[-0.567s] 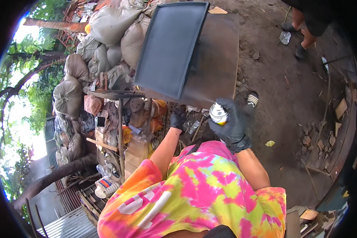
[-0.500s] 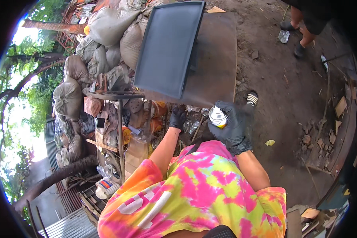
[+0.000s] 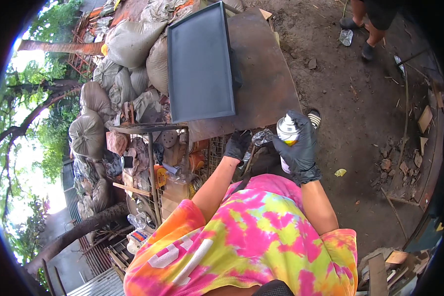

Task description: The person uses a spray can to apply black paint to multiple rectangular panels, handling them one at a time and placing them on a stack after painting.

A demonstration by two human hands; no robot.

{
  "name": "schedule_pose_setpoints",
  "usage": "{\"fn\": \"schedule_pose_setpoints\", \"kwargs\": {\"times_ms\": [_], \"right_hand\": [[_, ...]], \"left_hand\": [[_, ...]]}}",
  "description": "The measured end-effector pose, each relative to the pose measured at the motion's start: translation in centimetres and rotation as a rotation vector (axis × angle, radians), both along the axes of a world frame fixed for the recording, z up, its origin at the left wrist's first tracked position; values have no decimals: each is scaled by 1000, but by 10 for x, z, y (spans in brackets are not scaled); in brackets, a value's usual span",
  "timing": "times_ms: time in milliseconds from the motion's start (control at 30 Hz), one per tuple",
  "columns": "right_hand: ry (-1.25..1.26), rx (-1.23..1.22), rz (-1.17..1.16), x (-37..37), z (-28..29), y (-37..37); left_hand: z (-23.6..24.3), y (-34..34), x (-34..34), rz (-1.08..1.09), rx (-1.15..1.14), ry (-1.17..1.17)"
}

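Observation:
My right hand point(image 3: 301, 150), in a black glove, is wrapped round a spray can point(image 3: 287, 129) with a white top and a yellow band. The index finger rests at its nozzle. My left hand point(image 3: 237, 146), also gloved in black, has its fingers curled at the near edge of a brown board point(image 3: 266, 69). A dark grey rectangular tray point(image 3: 200, 66) with a raised rim sits above the board, overhanging its left side. What props the tray is mostly hidden beneath it. The can is to the right of the tray, apart from it.
Stuffed sacks point(image 3: 133, 42) are piled at the left. A metal frame point(image 3: 150, 129) and clutter stand near my left arm. Another person's legs point(image 3: 372, 37) show at the far right on bare soil. Scrap wood point(image 3: 424, 118) lies along the right edge.
The board and tray have turned counter-clockwise, the near right corner swinging away from me. My right hand has drawn the spray can slightly to the right. A faint spray haze near the can no longer shows.

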State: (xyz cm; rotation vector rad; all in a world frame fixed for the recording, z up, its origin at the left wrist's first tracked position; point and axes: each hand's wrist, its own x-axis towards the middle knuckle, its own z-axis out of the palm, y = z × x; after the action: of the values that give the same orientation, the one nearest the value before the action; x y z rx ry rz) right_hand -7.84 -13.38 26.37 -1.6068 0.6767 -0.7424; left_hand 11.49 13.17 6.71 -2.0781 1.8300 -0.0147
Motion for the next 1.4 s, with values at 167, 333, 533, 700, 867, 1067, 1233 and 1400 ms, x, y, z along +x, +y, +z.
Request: {"fn": "schedule_pose_setpoints", "kwargs": {"times_ms": [167, 333, 533, 700, 867, 1067, 1233, 1400], "right_hand": [[-37, 51, -77, 9, 0, -5], [-43, 13, -111, 10, -2, -4], [-51, 89, -30, 10, -2, -1], [-25, 35, -26, 14, 5, 4], [-13, 8, 12, 16, 11, 9], [-48, 38, 53, 20, 9, 21], [-81, 63, 91, 19, 5, 29], [-38, 33, 152, 16, 14, 34]], "left_hand": [[39, -41, -18, 78, -253, 406], [51, -62, -26, 116, -141, 502], [12, -58, -38, 952, -495, 1964], [-36, -49, -44, 989, -595, 1950], [-28, -49, -50, 1251, -603, 2120], [38, -55, -74, 1160, -575, 2049], [86, -53, -82, 1021, -575, 1567], [90, -66, -68, 665, -419, 1089]]}}
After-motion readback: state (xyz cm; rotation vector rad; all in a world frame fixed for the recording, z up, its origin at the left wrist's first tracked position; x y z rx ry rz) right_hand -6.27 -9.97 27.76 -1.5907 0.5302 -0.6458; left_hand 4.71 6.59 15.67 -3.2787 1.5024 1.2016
